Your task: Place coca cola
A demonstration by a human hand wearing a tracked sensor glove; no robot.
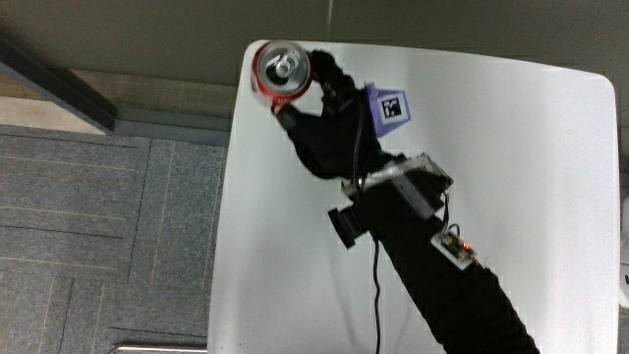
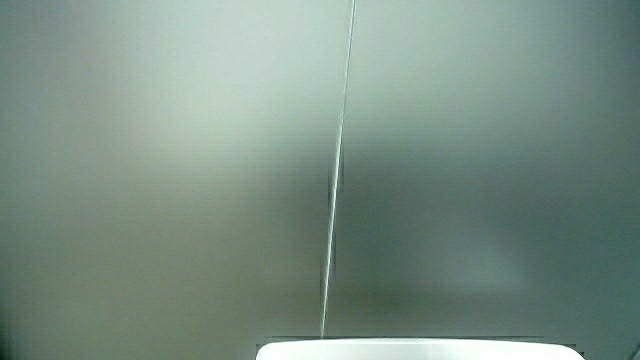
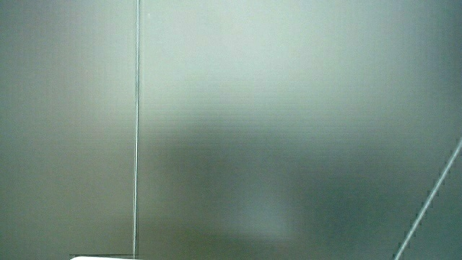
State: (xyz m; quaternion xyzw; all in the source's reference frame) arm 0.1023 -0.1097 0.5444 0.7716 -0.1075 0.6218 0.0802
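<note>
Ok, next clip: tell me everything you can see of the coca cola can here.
The can shows only in the main view, seen from straight above: a red body with a silver metal top, its pull tab in place, so it looks unopened. It stands upright at a corner of the white table, close to the edge. The hand in its black glove is beside it, fingers curled around its side in a grasp. Whether its base rests on the table cannot be told. The side views show only a pale wall.
</note>
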